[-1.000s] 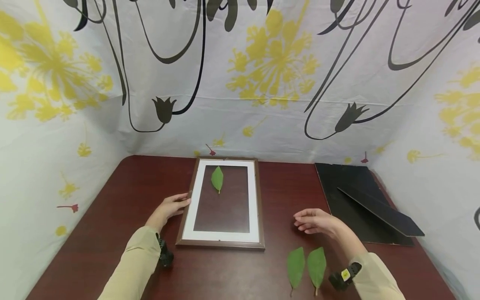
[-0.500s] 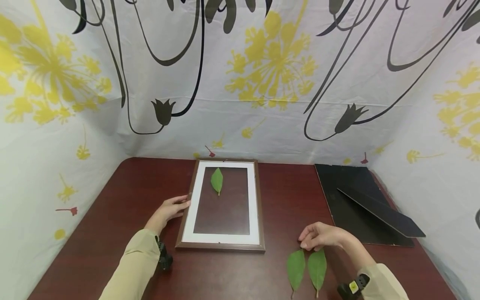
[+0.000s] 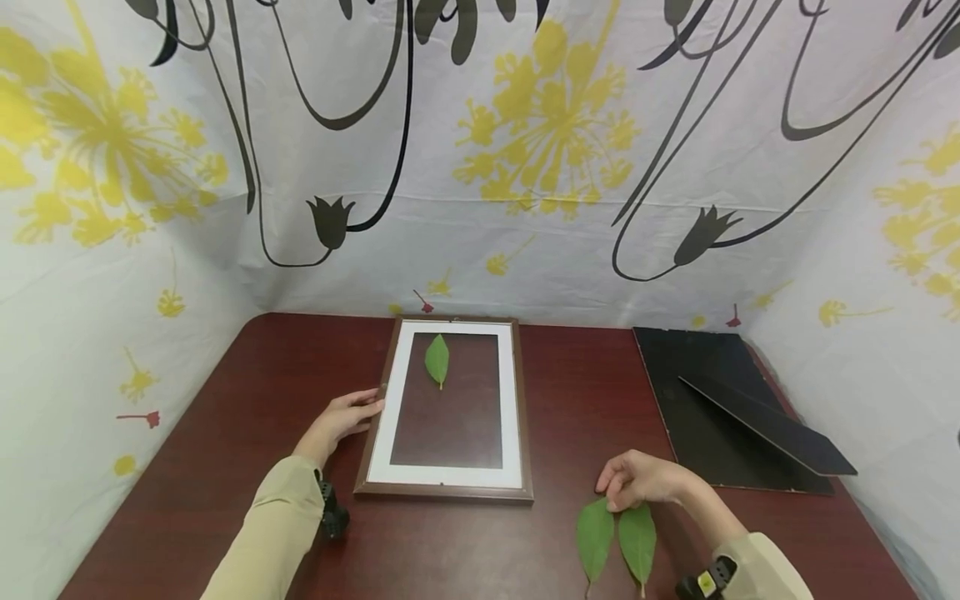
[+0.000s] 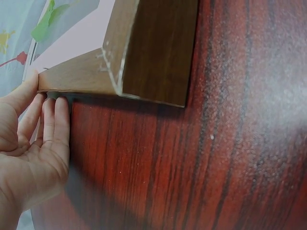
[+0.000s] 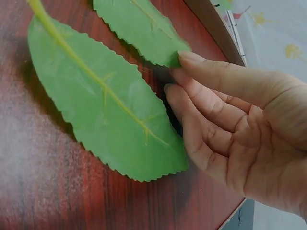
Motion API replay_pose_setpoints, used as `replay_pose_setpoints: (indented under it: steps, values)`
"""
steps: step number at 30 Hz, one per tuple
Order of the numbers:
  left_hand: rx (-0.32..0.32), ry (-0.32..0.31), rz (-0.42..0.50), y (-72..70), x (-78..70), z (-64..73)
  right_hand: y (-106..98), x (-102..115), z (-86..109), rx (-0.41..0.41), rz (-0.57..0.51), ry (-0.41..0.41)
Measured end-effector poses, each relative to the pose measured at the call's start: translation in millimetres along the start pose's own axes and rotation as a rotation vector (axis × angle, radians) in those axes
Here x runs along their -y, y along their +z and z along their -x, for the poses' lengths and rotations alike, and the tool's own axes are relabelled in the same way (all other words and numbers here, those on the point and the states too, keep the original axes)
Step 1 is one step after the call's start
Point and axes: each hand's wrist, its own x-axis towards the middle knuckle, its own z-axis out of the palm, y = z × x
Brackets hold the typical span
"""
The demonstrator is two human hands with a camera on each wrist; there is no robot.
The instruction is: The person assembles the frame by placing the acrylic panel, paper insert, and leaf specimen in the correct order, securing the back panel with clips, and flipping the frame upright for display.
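Note:
A brown picture frame (image 3: 528, 467) with a white mat lies on the table, a green leaf (image 3: 437, 360) in its upper part. At its left side my left hand (image 3: 341, 423) rests with fairly straight fingers touching the edge; the left wrist view shows the thumb (image 4: 25, 92) at the rim. Two larger green leaves lie at front right. My right hand (image 3: 645, 482) pinches the tip of the left leaf (image 3: 595, 540) between thumb and fingers, as the right wrist view shows. The right leaf (image 5: 105, 100) lies just beside the fingers, its tip partly covered in the head view.
At the table's right side lies a black backing board (image 3: 686, 358) with a stand flap (image 3: 772, 429) raised at an angle. A patterned cloth (image 3: 420, 250) hangs behind and around the dark red wooden table (image 3: 262, 383).
My right hand has come down and toward the near leaves, and its fingers have closed on the left leaf's tip. The left hand and the picture frame stay in place.

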Motion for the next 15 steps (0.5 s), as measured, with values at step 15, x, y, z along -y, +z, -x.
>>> replay_pose_setpoints:
  steps: [15]
  values:
    - [-0.010,-0.006,0.000,1.1,-1.7,0.5,-6.3,2.9,-7.4,0.067,0.021,-0.073]
